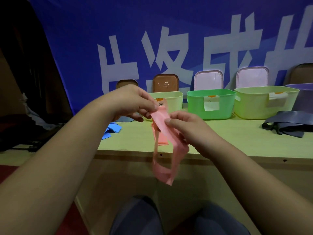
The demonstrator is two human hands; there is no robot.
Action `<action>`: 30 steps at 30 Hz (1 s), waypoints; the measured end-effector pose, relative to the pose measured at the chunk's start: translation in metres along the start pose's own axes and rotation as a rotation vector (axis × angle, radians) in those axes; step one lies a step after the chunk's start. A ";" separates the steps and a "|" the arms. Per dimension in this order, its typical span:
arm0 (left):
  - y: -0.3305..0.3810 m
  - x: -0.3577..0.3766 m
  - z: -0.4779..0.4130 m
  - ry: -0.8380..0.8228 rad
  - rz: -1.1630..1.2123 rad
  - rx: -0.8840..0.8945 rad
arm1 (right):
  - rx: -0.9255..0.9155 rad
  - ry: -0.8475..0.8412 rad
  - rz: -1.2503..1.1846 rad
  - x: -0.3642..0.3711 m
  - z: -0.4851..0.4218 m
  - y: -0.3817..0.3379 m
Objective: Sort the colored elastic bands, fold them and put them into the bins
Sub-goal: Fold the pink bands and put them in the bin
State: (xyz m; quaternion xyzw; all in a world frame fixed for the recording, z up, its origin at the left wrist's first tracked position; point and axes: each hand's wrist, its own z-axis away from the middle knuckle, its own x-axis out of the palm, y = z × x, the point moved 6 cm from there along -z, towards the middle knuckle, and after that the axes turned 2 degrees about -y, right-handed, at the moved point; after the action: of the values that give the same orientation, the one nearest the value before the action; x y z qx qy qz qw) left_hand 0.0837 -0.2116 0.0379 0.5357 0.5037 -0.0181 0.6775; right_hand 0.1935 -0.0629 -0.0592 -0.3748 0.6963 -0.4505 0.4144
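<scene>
Left hand (133,100) is raised above the table (228,138), thumb and fingertips pinching the top end of a pink band (160,117). Right hand (188,128) is just below and to the right, thumb and fingers pinching the same band lower down. A short flat stretch of band runs between the 2 hands. The rest hangs in loose loops in front of the table's front edge, touching nothing. The lowest loop is blurred.

A second pink piece (162,141) lies flat on the table right behind the held band, near the front edge. Blue bands (112,129) sit in a small heap on the table's left end. Dark grey bands (288,123) lie in a pile on the right end, in front of the bins.

4 bins stand in a row at the back of the table: cream bin (174,100) just behind the left hand, green bin (194,107), light green bin (250,106), purple bin (304,97) cut off by the right edge. The first 3 carry paper labels, text too small to read. Bin contents can't be seen.

4 lids lean upright behind the bins against a blue banner (84,39) with big white characters: 2 brown lids (165,83), 2 pale pink lids (208,80).

Person's knees (135,217) in dark trousers show at the bottom.
</scene>
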 end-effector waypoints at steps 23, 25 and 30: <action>0.058 -0.032 0.009 0.180 -0.268 0.351 | -0.209 -0.130 -0.153 0.011 -0.032 -0.039; 0.060 -0.034 0.009 0.184 -0.258 0.359 | -0.204 -0.179 -0.263 0.018 -0.034 -0.040; 0.061 -0.036 0.012 0.182 -0.296 0.382 | -0.196 -0.143 -0.267 0.027 -0.043 -0.035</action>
State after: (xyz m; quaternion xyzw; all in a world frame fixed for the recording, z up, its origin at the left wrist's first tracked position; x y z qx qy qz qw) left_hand 0.1082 -0.2127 0.1055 0.5738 0.6229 -0.1635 0.5059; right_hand 0.1493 -0.0845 -0.0226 -0.5336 0.6497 -0.4038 0.3607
